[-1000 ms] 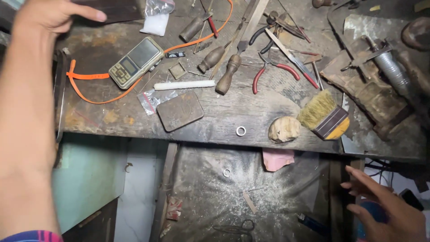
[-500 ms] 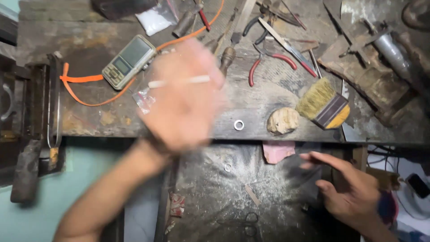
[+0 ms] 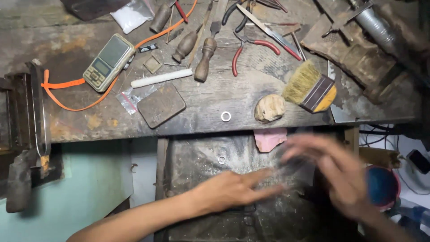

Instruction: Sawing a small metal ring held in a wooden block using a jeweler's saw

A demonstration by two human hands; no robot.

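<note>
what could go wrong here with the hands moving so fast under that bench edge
1. The small metal ring lies close to the workbench edge; a bump could roll it off into the dusty tray below.
2. The right hand is blurred with motion near the left hand; a sweep may scatter the second ring on the tray.
3. The paintbrush and the rounded lump sit at the edge and could be knocked down.

Right hand (image 3: 333, 177) is motion-blurred (fingers indistinct); the dark pouch (image 3: 92, 6) is cut off at top edge.
</note>
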